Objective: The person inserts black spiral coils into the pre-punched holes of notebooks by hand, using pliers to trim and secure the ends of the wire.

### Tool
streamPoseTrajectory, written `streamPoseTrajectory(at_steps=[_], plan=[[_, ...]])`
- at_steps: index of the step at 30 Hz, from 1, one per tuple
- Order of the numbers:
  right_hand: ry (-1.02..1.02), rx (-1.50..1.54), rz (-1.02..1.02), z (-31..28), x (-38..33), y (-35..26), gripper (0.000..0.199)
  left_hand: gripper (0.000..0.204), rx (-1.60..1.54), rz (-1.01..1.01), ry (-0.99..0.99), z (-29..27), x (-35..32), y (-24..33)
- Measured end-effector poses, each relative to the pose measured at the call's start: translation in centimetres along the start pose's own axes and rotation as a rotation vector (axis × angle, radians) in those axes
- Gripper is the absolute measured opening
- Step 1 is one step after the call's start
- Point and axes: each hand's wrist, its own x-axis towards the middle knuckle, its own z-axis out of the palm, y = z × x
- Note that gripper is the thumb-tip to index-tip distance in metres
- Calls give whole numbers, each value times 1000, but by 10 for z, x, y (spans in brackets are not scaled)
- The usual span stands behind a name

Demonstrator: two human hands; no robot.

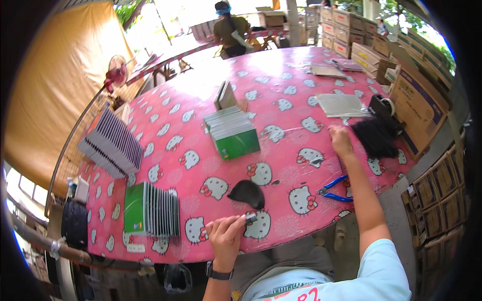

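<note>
1. The left hand [226, 237] is seen closed in a pinch around a small dark grey object [250, 217], held at the near edge of the pink cartoon-cat plastic tablecloth [281, 75]. What the object is cannot be told. A slip from so light a pinch so close to the edge could send it off the table.

2. The right hand [340, 139] is stretched out, fingers loosely curled on the cloth just beside a loose bundle of thin black strips [375, 136]; nothing is seen to be gripped. The bundle lies near the table's right edge, and a careless pull could scatter strips or push them over the side.

3. A pair of blue-handled pliers [334, 189] lies under the extended right forearm; it could be swept off when the arm is drawn back.

4. A dark dome-shaped piece [246, 193] rests just beyond the left hand and could be knocked by it.

5. A fanned stack of green-covered booklets [232, 131] lies mid-table, and an upright row of similar booklets [150, 209] stands left of the left hand; the row could be toppled by a sideways nudge.
</note>
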Motion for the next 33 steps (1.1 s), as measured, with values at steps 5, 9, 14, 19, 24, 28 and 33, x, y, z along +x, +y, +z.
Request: streamPoseTrajectory(at_steps=[5,9,14,19,24,28,33], plan=[[-152,489,-142,-51,-18,-94,19,19,-10,-38,-1,-3,-5,-2],[-606,738,-434,-63,-89,-186,22,16,-36,-53,-31,-11,-5,-7],[-812,895,-412,-52,-134,-219,23,15,-92,-46,-60,-10,0,-4],[-846,888,-489,-40,-140,-219,21,15,-79,-51,-49,-11,-1,-5],[-730,850,-618,-41,-135,-224,18,12,-78,-68,-35,-12,0,-3],[-857,818,-609,-38,-135,-222,31,15,-71,-76,-55,-12,0,-4],[-853,776,-543,-44,-136,-229,55,23,-134,-142,-95,-14,11,17]])
